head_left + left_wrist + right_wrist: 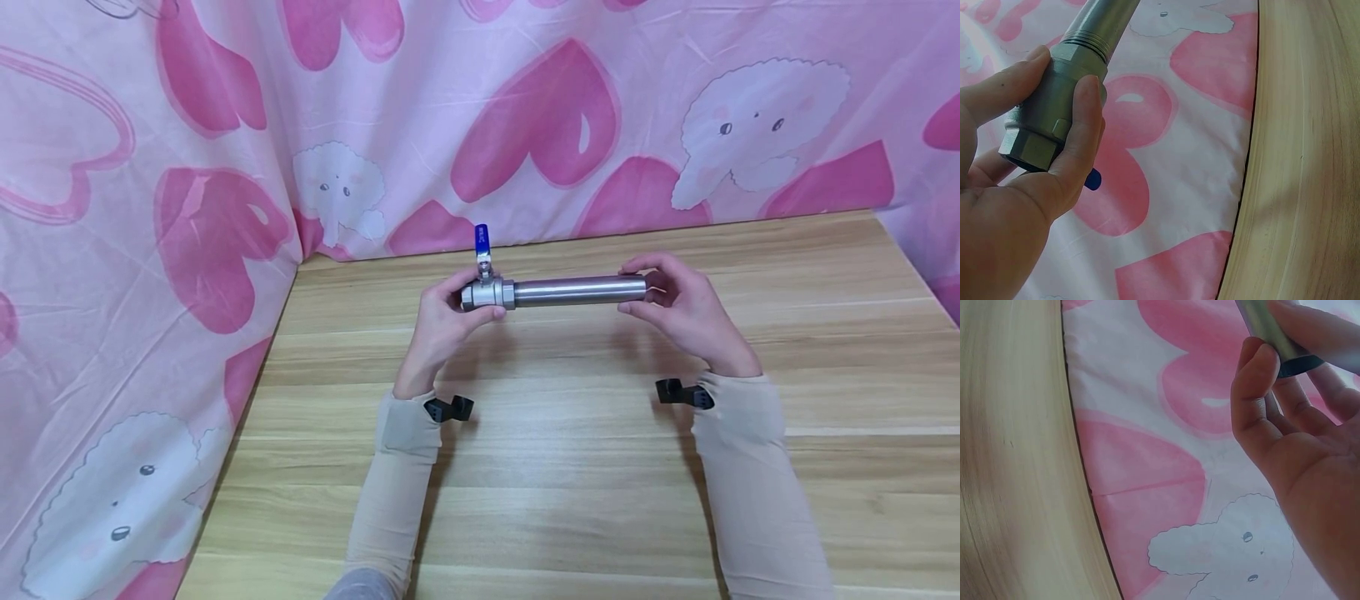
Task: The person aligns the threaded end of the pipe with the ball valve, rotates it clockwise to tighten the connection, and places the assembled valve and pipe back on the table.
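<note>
My left hand [442, 321] grips a metal ball valve [487, 293] whose blue lever handle [482, 240] points away from me. In the left wrist view, thumb and fingers wrap the valve body [1047, 109], and its hex end faces the palm. A steel pipe [577, 290] runs right from the valve, with some thread [1088, 47] showing at the joint. At the pipe's far end, my right hand [693, 312] pinches it between thumb and fingers. The open pipe end [1299, 365] shows in the right wrist view. Valve and pipe are held level above the table.
The wood-grain table [555, 500] spreads beneath both arms. A pink curtain [420, 108] with hearts and white cartoon animals hangs along its back and left edges. Black camera mounts [450, 408] sit on both wrists.
</note>
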A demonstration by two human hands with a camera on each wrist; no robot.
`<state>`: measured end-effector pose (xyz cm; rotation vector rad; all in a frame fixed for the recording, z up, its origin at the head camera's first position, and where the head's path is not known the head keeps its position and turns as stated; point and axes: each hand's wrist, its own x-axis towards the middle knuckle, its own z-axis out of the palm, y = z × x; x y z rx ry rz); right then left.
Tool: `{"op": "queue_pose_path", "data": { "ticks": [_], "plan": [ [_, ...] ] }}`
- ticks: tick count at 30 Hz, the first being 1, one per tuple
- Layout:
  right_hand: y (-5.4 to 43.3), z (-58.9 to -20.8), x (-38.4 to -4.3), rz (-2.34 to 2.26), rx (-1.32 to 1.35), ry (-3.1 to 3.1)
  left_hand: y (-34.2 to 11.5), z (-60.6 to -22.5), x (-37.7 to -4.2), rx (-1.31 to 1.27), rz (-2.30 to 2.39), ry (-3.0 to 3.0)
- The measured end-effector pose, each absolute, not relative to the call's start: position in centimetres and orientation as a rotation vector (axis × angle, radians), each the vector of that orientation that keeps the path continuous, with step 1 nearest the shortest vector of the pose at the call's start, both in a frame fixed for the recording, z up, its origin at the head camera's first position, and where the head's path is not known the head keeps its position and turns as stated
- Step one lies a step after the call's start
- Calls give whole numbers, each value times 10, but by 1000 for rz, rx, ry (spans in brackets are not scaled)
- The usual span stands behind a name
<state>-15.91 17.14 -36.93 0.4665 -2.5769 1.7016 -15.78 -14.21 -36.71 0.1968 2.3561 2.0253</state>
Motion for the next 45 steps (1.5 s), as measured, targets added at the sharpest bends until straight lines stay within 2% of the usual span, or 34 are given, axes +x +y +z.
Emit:
{"op": "queue_pose_path", "data": {
  "ticks": [45],
  "plan": [
    [177,-371,-159,1615,410,-2635,-140,-369,-159,191,2028,2347]
  ]
}}
